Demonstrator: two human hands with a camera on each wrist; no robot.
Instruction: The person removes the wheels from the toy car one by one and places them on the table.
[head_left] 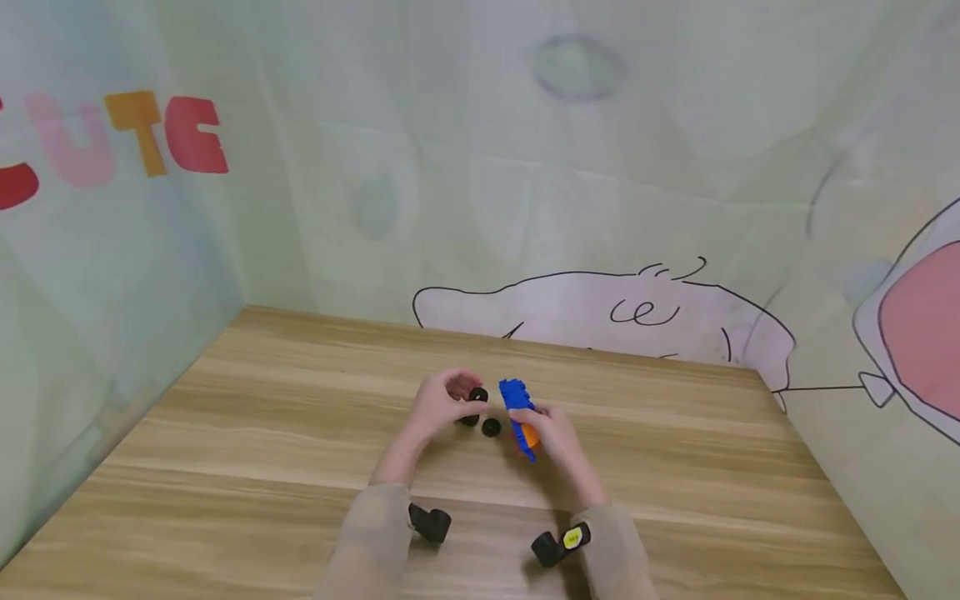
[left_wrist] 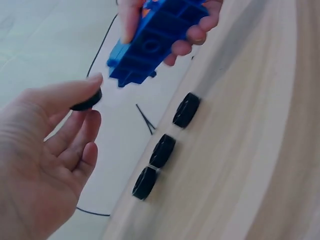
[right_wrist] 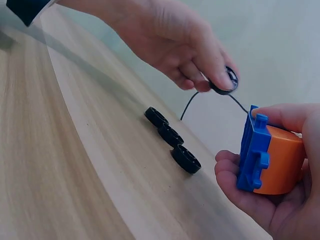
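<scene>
My left hand (head_left: 435,407) pinches a black toy wheel (left_wrist: 89,101) between thumb and fingers, above the table. The right hand (head_left: 557,432) grips a toy vehicle body with a blue base (head_left: 516,397) and a rounded orange part (right_wrist: 282,162). In the left wrist view the blue underside (left_wrist: 157,37) faces my left hand, showing ribs, a round socket and small pegs at its edges. The held wheel is apart from the body, a short way to its left. On the wood below lie three more black wheels (right_wrist: 186,159), lined up in a loose row.
The wooden table (head_left: 285,467) runs back to a printed cloth wall (head_left: 465,208) with a line drawing and coloured letters. Black wrist cameras (head_left: 431,523) are strapped over both light sleeves (head_left: 375,533).
</scene>
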